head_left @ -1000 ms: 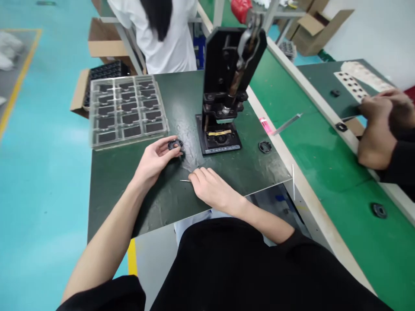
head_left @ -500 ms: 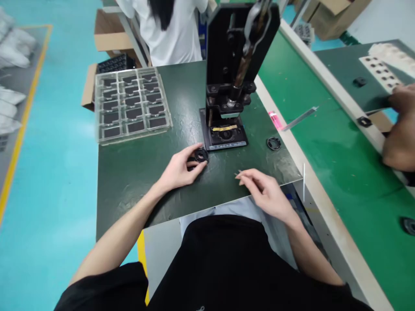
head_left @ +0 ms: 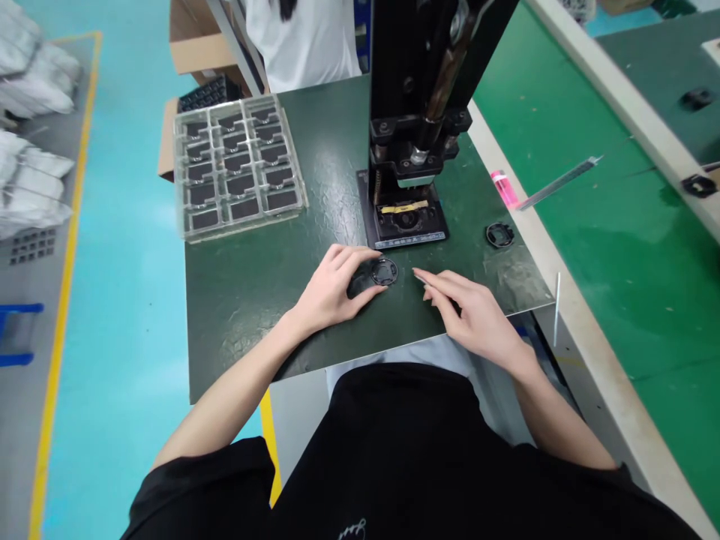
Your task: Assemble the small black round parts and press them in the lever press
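My left hand (head_left: 337,289) is curled around a round black plastic part (head_left: 384,271) on the dark green table, thumb and fingers at its rim. The part has a raised ring and cut-outs inside. To the right of it, my right hand (head_left: 469,311) pinches a small thin metal piece (head_left: 420,278), mostly covered by the fingers. Just beyond my left hand stands a black hand press (head_left: 416,161); a yellow strip (head_left: 405,207) lies across its base. A second round black part (head_left: 499,235) lies on the table to the right, untouched.
A clear plastic tray (head_left: 241,214) with dark rectangular pieces in its compartments sits at the table's left. Right of the table runs a green conveyor belt (head_left: 635,285) behind a pale rail. A pink-labelled item (head_left: 505,187) lies on that rail. A person in white (head_left: 307,45) is beyond the table.
My left hand has moved right and slightly nearer with the round part, which now shows more of its face. My right hand's fingers have closed up nearer to it. The view has shifted.
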The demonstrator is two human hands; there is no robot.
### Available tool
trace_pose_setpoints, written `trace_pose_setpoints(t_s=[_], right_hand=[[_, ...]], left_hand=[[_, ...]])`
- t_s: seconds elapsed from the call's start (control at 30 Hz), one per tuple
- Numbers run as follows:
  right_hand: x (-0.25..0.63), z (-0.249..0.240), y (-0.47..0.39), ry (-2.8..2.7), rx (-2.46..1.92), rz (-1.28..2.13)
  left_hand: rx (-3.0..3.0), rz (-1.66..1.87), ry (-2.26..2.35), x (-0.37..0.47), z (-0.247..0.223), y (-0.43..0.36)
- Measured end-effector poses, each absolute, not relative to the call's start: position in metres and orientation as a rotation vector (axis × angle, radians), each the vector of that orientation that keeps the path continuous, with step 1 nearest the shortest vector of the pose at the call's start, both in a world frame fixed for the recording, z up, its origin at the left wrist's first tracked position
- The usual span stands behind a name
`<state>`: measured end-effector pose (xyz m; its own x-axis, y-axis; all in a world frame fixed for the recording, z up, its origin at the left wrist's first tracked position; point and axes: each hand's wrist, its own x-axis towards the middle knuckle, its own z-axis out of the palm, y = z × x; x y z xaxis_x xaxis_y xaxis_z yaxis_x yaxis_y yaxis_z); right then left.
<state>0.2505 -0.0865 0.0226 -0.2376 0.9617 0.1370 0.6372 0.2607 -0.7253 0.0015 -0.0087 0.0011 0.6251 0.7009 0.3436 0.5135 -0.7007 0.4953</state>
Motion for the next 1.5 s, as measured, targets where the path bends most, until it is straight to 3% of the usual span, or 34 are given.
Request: trace_pose_setpoints(t_s=[0.2, 0.43, 0.87, 1.5], right_hand=[[0.242, 0.015, -0.082, -1.779, -1.448, 0.756], [0.238, 0.017, -0.078, -2.010, -1.417, 0.425], [0.219, 0.023, -0.060, -2.263, -1.538, 0.364], [0.211, 0.023, -0.056, -2.294, -1.591, 0.364]], left_hand=[[2.516, 0.720, 0.900, 0.010, -0.006, -0.009], [2.510, 0.773, 0.956, 0.008, -0.005, -0.013], [2.149, 0.776, 1.000, 0.004, -0.006, -0.007], [2.257, 0.644, 1.134, 0.008, -0.006, -0.011]])
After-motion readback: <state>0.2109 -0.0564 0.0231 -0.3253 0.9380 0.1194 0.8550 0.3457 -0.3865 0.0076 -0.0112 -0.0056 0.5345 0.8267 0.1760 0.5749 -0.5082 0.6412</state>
